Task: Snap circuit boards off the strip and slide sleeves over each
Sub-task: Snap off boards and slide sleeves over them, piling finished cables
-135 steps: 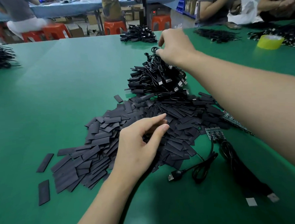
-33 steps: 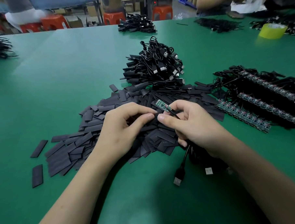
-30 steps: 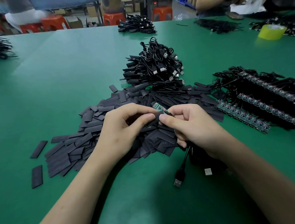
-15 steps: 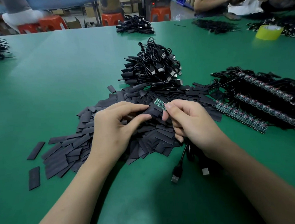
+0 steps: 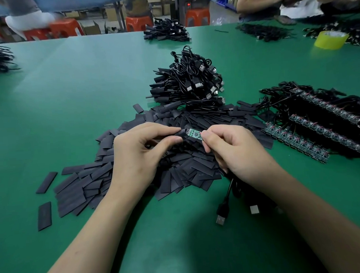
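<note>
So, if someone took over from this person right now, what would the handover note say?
Left hand pinches a black sleeve; right hand pinches one green board, its cable trailing to a USB plug on the table. The board's end meets the sleeve mouth; most of it is bare. Done: cable heap behind, apparently sleeved. Left: push this sleeve on, then work through the board strips at right, using the loose sleeves underneath.

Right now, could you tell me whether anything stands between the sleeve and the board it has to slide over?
Nothing visible does. The left hand pinches the sleeve, whose end meets the board at its left end. The right hand pinches the board's other end, which the sleeve would probably reach last.
</note>
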